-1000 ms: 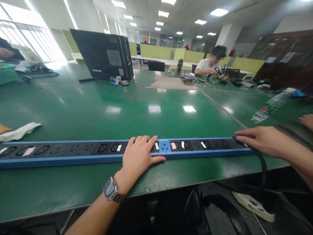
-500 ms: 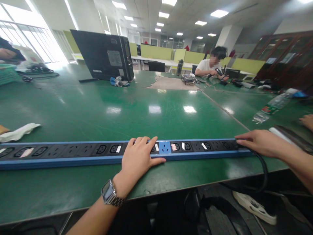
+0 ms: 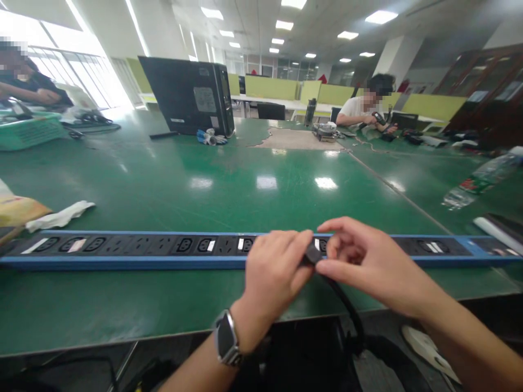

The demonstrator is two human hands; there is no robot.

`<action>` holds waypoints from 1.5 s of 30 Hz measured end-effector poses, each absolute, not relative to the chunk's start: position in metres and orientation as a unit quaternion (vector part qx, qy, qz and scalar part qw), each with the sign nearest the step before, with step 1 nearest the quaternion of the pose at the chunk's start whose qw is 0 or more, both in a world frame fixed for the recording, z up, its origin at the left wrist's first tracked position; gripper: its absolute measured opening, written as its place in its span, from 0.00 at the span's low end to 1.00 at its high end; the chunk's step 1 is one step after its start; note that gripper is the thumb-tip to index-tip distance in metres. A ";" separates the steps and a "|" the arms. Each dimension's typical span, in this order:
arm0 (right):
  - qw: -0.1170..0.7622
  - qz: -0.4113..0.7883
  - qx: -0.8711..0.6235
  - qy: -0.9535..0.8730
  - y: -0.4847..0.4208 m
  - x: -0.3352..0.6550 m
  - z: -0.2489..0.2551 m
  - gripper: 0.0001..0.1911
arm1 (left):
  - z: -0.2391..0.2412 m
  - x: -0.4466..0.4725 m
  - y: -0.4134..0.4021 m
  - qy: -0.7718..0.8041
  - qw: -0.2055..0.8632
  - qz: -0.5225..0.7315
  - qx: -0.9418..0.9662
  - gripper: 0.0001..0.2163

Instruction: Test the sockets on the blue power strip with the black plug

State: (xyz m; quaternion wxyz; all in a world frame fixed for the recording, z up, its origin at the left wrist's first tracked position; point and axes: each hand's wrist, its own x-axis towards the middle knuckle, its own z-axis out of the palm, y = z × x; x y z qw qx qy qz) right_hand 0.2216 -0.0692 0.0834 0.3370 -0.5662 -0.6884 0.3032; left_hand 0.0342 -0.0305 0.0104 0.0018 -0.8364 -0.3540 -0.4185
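Observation:
A long blue and black power strip [image 3: 134, 247] lies along the near edge of the green table [image 3: 229, 185]. Both hands meet over its middle. My left hand [image 3: 273, 275], with a watch on the wrist, rests on the strip and pinches a black plug [image 3: 314, 253] with thumb and fingers. My right hand [image 3: 368, 261] pinches the same plug from the right side. The plug's black cable [image 3: 347, 310] drops over the table edge toward the floor. The socket under the hands is hidden.
A white cloth [image 3: 61, 216] and a yellow packet [image 3: 18, 209] lie at the left. A black computer case [image 3: 188, 95] stands mid-table, a plastic bottle [image 3: 482, 179] lies at the right. Other people sit at the far left [image 3: 28, 90] and far right [image 3: 370, 109].
My right hand has come in from the strip's right end to its middle, carrying the black plug. My left hand now grips the plug too. The view has shifted right along the strip.

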 end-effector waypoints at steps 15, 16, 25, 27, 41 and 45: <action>0.482 0.236 -0.620 -0.572 -0.082 0.244 -0.052 0.14 | -0.002 -0.091 -0.004 -0.494 -0.084 -0.344 -0.794 0.16; 0.479 0.230 -0.620 -0.577 -0.082 0.244 -0.053 0.14 | -0.002 -0.092 -0.004 -0.492 -0.082 -0.344 -0.796 0.16; 0.466 0.174 -0.613 -0.613 -0.080 0.238 -0.053 0.13 | 0.008 -0.022 -0.012 -0.418 -0.113 -0.424 -0.795 0.13; 0.465 0.167 -0.613 -0.617 -0.080 0.238 -0.052 0.13 | 0.006 0.000 -0.007 -0.409 -0.118 -0.393 -0.815 0.12; 0.452 0.163 -0.618 -0.622 -0.082 0.234 -0.045 0.12 | 0.001 0.017 -0.002 -0.414 -0.061 -0.298 -0.858 0.12; 0.507 0.209 -0.608 -0.575 -0.090 0.222 -0.022 0.13 | 0.009 0.032 -0.013 -0.362 -0.088 -0.417 -0.829 0.12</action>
